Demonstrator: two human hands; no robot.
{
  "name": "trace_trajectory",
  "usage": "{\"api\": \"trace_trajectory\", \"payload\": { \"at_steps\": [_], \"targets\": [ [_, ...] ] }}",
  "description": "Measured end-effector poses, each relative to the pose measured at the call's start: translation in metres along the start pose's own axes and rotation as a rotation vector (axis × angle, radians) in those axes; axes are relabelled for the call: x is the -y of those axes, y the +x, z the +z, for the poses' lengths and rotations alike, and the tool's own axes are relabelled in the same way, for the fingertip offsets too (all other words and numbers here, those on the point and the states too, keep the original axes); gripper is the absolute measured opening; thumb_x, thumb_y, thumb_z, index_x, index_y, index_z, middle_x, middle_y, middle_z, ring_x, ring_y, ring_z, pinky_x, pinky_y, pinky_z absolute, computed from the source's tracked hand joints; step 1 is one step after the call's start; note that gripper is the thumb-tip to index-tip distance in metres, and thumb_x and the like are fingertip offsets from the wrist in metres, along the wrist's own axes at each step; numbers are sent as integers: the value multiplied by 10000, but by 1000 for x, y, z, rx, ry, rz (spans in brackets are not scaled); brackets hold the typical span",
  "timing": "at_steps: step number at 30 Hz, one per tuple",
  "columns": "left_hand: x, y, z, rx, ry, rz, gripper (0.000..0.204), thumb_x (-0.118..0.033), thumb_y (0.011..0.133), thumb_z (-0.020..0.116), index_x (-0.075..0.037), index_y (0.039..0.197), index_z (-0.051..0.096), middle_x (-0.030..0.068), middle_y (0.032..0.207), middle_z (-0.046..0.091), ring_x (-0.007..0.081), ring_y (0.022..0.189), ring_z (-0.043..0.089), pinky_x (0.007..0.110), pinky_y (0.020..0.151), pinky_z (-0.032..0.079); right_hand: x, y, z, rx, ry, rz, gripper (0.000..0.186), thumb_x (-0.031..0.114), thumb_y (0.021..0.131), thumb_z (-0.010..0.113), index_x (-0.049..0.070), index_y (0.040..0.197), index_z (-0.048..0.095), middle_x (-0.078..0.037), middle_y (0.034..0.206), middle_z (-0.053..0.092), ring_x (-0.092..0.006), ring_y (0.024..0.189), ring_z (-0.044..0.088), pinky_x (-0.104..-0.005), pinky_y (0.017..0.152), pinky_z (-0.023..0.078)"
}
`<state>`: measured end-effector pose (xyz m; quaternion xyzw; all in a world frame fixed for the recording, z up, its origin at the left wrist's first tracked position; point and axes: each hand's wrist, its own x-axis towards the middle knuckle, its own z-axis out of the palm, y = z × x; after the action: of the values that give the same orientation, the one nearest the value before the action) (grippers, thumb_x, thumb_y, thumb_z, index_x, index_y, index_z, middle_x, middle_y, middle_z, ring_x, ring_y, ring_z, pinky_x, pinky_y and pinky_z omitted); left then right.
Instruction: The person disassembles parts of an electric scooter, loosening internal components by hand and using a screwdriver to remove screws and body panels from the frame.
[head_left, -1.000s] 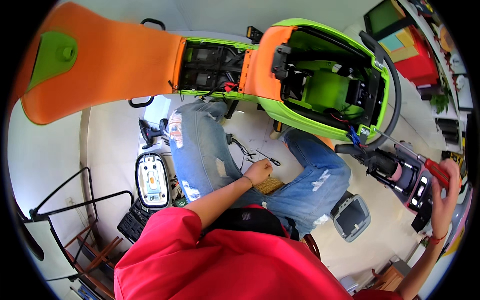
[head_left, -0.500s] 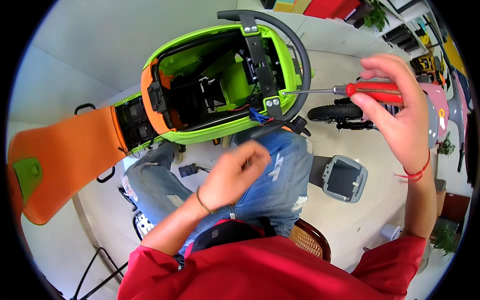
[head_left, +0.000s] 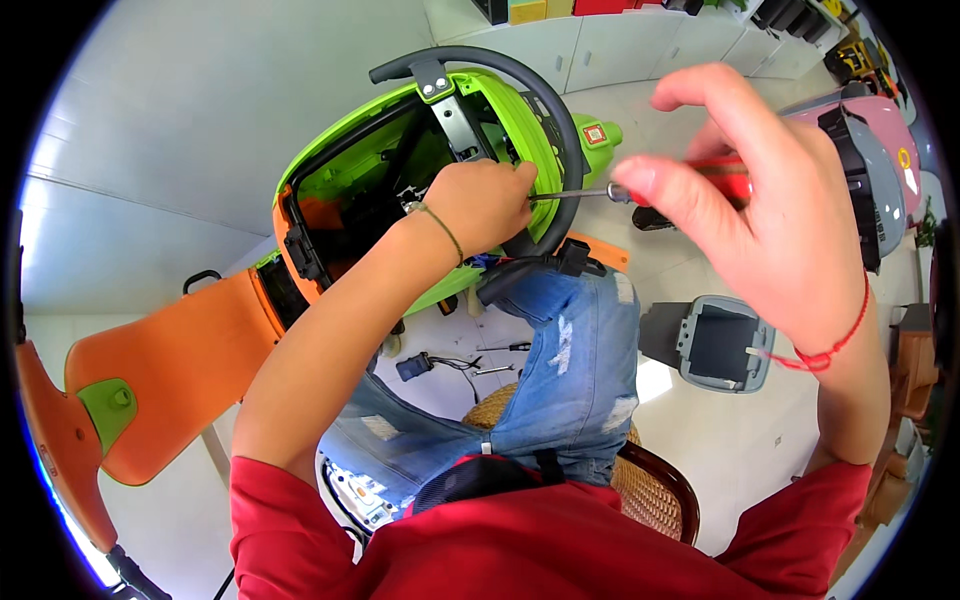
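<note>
My right hand (head_left: 775,215) grips the red handle of a screwdriver (head_left: 738,184), its thumb along one side and its index finger raised. The metal shaft points left, with its tip at the rim of the open green scooter body (head_left: 545,125). My left hand (head_left: 480,205) is closed right at that tip, over the dark metal bracket (head_left: 458,125). Its fingertips hide the tip, and I cannot see what they pinch. A curved black grab bar (head_left: 567,125) wraps around the body's end, passing beneath the screwdriver's shaft.
The scooter's orange footboard (head_left: 185,370) reaches left. A grey bin-like box (head_left: 725,345) is on the floor right of my knees. Between my legs lie a black connector with cables (head_left: 415,367) and a wrench (head_left: 493,371). A pink-and-grey scooter (head_left: 880,170) stands at right.
My left hand has moved up from above my lap to the bracket at the screwdriver's tip. My right hand still holds the screwdriver. The view has shifted.
</note>
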<state>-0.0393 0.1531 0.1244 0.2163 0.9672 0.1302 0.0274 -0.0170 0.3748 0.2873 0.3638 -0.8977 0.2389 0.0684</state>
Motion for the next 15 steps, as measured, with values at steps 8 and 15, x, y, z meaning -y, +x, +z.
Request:
{"api": "trace_trajectory", "payload": {
  "at_steps": [8,15],
  "targets": [
    [2,13,-1,100,296,185,159,-220,825,583,-67,865,597,101,725,655,291,719,669,420,613,528,-24,-3,3,-136,-11,-223,275,69,831,722,22,1051,565,-72,794,619,-147,767,671,-269,599,495],
    [6,15,0,101,225,149,172,-256,793,611,-104,870,635,94,683,652,295,669,660,419,585,514,-15,-11,7,-24,319,23,334,-8,854,675,28,1150,522,-75,1055,631,-129,940,639,-271,817,511]
  ]
}}
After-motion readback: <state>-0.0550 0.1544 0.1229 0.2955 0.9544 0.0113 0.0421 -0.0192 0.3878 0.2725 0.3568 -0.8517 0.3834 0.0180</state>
